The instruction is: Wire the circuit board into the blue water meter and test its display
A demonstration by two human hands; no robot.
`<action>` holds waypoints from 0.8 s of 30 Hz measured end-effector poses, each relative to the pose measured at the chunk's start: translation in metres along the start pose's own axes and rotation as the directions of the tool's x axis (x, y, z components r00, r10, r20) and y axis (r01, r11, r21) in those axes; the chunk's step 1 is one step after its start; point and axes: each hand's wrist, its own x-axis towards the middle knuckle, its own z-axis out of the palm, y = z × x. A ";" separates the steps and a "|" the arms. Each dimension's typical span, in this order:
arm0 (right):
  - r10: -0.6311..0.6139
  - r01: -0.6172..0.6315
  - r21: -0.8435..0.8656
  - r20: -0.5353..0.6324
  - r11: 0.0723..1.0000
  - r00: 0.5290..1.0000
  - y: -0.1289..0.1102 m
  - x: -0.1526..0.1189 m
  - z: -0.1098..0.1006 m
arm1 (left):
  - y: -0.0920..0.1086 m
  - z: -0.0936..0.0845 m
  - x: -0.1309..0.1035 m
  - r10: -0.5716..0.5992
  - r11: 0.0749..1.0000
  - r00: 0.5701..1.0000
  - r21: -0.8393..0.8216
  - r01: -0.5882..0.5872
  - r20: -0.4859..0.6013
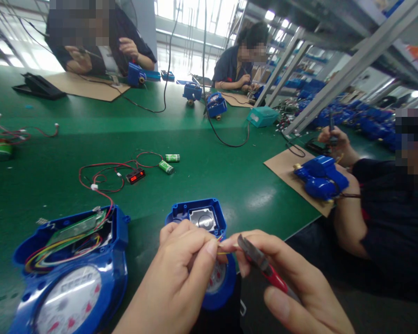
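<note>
My left hand (pixel 184 264) is closed in a pinch on thin coloured wires (pixel 222 253), yellow among them. In my right hand (pixel 292 278) lies a pair of pliers (pixel 259 260) with dark jaws and a red handle; its fingertips meet the wires close to the left fingers. Behind and below both hands is a blue water meter (pixel 197 208) with its box uncovered, its dial partly hidden by my fingers. To the left, a second opened blue water meter (pixel 121 250) shows a green circuit board (pixel 76 229), bundled wires and a white dial (pixel 69 301).
Red and black leads run to a small lit red display (pixel 135 176) and green batteries (pixel 166 167). Co-workers sit across and to the right, one beside a blue meter (pixel 322 178) on cardboard (pixel 278 162). A teal box (pixel 263 116) and hanging cables occupy the far side.
</note>
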 end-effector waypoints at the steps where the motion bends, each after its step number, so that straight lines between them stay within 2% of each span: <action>1: -0.005 0.005 0.015 0.007 1.000 1.000 0.001 0.000 0.000 | -0.001 0.000 0.000 -0.005 1.000 1.000 0.004 0.005 0.000; 5: -0.028 0.032 0.079 -0.059 0.996 0.998 0.008 -0.003 -0.003 | -0.004 -0.001 0.000 -0.013 1.000 1.000 0.001 0.013 0.010; 8: 0.048 -0.053 -0.041 -0.117 0.998 0.992 0.014 -0.007 -0.006 | -0.006 -0.002 -0.001 -0.033 0.999 0.999 -0.014 0.033 -0.006; 12: 0.146 -0.170 -0.244 -0.111 0.955 0.983 0.016 -0.013 -0.010 | -0.007 -0.002 -0.003 -0.049 0.999 0.999 -0.020 0.048 -0.022; 17: 0.143 -0.153 -0.368 -0.055 0.917 0.988 0.012 -0.015 -0.013 | -0.007 0.000 -0.001 -0.060 0.998 0.997 -0.028 0.059 -0.041; 24: 0.128 -0.125 -0.410 -0.021 0.903 0.992 0.009 -0.014 -0.014 | -0.004 0.002 0.001 -0.055 0.995 0.997 -0.081 0.050 -0.061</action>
